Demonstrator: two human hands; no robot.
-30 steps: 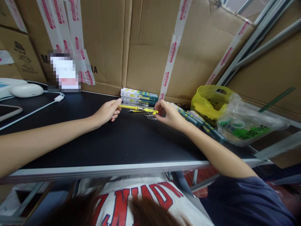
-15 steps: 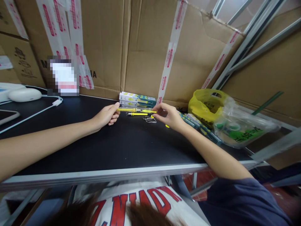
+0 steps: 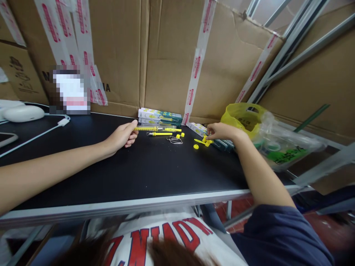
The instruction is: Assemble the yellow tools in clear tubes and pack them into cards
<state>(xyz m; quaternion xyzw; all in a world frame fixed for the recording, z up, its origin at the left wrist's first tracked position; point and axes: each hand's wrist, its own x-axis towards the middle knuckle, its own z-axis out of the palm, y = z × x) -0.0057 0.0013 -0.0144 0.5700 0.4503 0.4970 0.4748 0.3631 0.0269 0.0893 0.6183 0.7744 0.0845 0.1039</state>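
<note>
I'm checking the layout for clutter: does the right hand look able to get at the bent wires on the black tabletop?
Probably yes: the bent wires lie uncovered, and between them and the right hand there seem to be only small, low yellow pieces.

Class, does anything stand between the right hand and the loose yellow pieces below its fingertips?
Nothing visible does. The right hand is right at the yellow pieces; whether they touch is unclear. A white-and-green box lies behind the pieces, not in between.
</note>
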